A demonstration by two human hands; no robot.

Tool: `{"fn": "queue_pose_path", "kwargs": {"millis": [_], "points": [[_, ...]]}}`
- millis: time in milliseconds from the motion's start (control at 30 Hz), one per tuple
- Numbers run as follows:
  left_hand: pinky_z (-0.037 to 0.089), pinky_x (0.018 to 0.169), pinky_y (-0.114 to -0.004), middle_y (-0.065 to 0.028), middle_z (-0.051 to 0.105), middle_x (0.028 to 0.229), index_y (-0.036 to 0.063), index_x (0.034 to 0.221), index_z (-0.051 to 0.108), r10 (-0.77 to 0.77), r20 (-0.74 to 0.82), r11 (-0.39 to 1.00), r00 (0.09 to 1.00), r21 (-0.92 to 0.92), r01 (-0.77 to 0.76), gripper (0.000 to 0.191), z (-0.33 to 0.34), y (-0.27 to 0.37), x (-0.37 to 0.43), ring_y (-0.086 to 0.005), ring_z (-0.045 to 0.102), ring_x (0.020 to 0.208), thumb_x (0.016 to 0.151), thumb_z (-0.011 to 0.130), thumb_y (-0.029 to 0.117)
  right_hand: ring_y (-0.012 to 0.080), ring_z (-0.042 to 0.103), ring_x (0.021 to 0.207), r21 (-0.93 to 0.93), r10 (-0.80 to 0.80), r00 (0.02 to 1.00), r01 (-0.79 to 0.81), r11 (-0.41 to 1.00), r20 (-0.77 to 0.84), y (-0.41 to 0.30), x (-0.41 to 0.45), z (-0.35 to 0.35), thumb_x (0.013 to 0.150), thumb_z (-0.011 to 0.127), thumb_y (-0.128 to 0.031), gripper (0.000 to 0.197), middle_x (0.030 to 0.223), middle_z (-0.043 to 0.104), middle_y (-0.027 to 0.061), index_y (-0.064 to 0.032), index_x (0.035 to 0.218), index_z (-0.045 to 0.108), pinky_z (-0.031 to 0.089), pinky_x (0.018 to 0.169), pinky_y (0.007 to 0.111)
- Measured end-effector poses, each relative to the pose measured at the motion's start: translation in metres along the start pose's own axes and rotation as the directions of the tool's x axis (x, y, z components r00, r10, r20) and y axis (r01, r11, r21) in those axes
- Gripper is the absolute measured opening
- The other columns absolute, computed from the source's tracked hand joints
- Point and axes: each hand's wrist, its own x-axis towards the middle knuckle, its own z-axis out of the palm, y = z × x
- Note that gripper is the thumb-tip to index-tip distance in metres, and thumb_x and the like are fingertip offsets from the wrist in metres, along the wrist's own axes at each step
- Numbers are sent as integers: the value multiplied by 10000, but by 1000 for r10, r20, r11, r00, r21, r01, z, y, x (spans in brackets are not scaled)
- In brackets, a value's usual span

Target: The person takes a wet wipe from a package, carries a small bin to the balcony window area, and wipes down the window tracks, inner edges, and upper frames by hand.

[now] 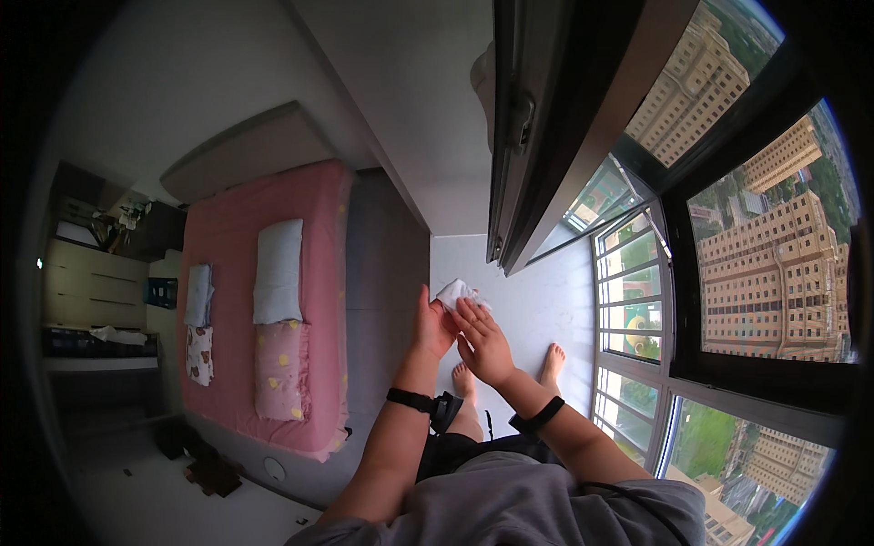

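A crumpled white cloth or tissue (453, 292) is held between my two hands, out in front of my body. My left hand (433, 326) supports it from below and the left side, thumb pointing up. Laid over its right part is my right hand (483, 341), fingers extended across the white material. Part of the cloth is hidden under the right fingers, so I cannot tell its full shape or which hand bears more of it. Each wrist wears a black strap, and a dark device (446, 411) sits on the left one.
To the left stands a bed with a pink sheet (232, 239), carrying folded bedding (278, 273). A dark-framed glass door or window panel (546, 136) juts in ahead. Railed windows (631, 293) line the right side. Pale floor (532, 300) lies under my bare feet.
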Motion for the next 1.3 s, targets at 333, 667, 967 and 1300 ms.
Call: {"fn": "queue_pose_path", "kwargs": {"millis": [333, 667, 967, 1300], "points": [[506, 725, -386, -76, 588, 994, 65, 1059, 550, 120, -455, 973, 882, 231, -13, 253, -73, -55, 89, -233, 590, 860, 846, 575, 199, 306, 559, 1018, 166, 323, 946, -314, 935, -29, 38, -63, -15, 743, 573, 3, 339, 1092, 607, 127, -70, 1073, 599, 430, 892, 363], [394, 686, -353, -44, 598, 791, 76, 942, 583, 21, -601, 1000, 799, 16, -14, 175, -100, -120, 195, -172, 585, 699, 780, 514, 71, 248, 618, 852, 141, 491, 871, -484, 864, -22, 67, -71, -60, 787, 550, -7, 186, 890, 658, 103, -65, 925, 659, 472, 775, 316], [404, 526, -333, -60, 560, 593, 47, 697, 575, 216, -669, 976, 711, 157, -149, 159, -79, -109, 205, -181, 534, 585, 816, 546, 149, 236, 625, 854, 223, 612, 791, -600, 769, 16, 77, -73, -67, 789, 554, -40, 155, 882, 669, 86, -74, 881, 674, 475, 775, 310], [452, 641, -378, -166, 638, 763, -18, 798, 639, 740, -171, 418, 651, 875, -245, 217, -30, -47, 166, -310, 606, 709, 773, 523, 164, 225, 629, 839, 240, 554, 832, -530, 813, -40, 97, -43, -71, 788, 557, -51, 149, 875, 670, 89, -60, 877, 676, 475, 768, 300]]}}
